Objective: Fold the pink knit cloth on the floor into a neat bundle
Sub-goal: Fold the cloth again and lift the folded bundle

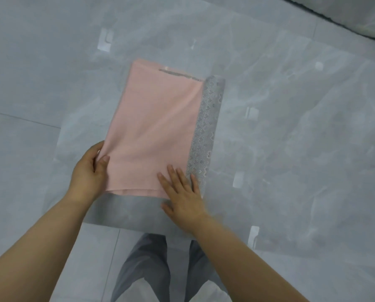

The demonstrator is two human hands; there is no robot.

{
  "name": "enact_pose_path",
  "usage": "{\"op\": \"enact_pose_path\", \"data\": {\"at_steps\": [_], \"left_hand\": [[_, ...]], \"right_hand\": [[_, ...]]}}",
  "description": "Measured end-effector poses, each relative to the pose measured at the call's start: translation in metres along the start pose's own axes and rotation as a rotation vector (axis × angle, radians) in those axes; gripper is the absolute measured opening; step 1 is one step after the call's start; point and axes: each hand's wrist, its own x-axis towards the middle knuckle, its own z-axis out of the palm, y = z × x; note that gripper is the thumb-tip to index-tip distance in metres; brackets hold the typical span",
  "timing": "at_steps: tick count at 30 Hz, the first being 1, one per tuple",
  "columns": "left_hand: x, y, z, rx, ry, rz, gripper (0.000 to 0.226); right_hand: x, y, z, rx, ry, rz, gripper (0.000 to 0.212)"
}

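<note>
The pink cloth (pixel 156 129) looks soft and matt, with a bumpy grey knit edge (pixel 206 131). The floor (pixel 302 138) is shiny stone.

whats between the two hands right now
Head view: only the near end of the folded pink knit cloth lies between the left hand, pinching its corner, and the flat right hand.
</note>
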Motion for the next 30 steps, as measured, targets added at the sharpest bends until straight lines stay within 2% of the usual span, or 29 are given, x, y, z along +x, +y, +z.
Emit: {"op": "enact_pose_path", "data": {"at_steps": [2,5,11,14,17,20,22,24,26,28,30], "left_hand": [[-0.003,-0.012,-0.001,0.055,-0.057,-0.026,0.046],[-0.002,-0.017,0.000,0.068,-0.086,-0.058,0.036],[0.011,-0.008,0.005,0.051,-0.098,-0.161,0.033],[0.017,-0.002,0.009,0.132,-0.066,-0.136,0.022],[0.019,0.005,0.008,0.107,0.031,-0.065,0.018],[0.010,0.008,0.005,0.055,0.126,-0.010,0.014],[0.000,0.002,0.006,0.037,0.130,-0.025,0.013],[-0.007,-0.008,0.009,0.028,0.065,-0.085,0.019],[-0.009,-0.018,0.010,0.006,-0.021,-0.123,0.036],[-0.010,-0.021,0.010,-0.004,-0.081,-0.098,0.054],[-0.008,-0.021,0.010,0.005,-0.100,-0.057,0.061]], "right_hand": [[-0.001,-0.002,0.007,-0.035,-0.004,0.025,0.074],[-0.001,-0.004,0.005,-0.057,0.022,0.057,0.078],[0.001,-0.002,0.004,-0.159,0.032,0.048,0.090],[0.001,-0.001,0.006,-0.144,0.048,0.026,0.087],[0.003,-0.001,0.002,0.008,0.071,0.015,0.073],[0.011,-0.001,-0.011,0.106,0.166,0.070,0.063],[0.023,0.000,-0.024,0.149,0.237,0.077,0.061],[0.039,0.002,-0.039,0.148,0.282,0.072,0.062],[0.058,0.002,-0.055,0.128,0.299,0.059,0.064],[0.079,0.003,-0.070,0.120,0.309,0.060,0.062],[0.105,0.005,-0.085,0.088,0.350,0.077,0.062]]}}
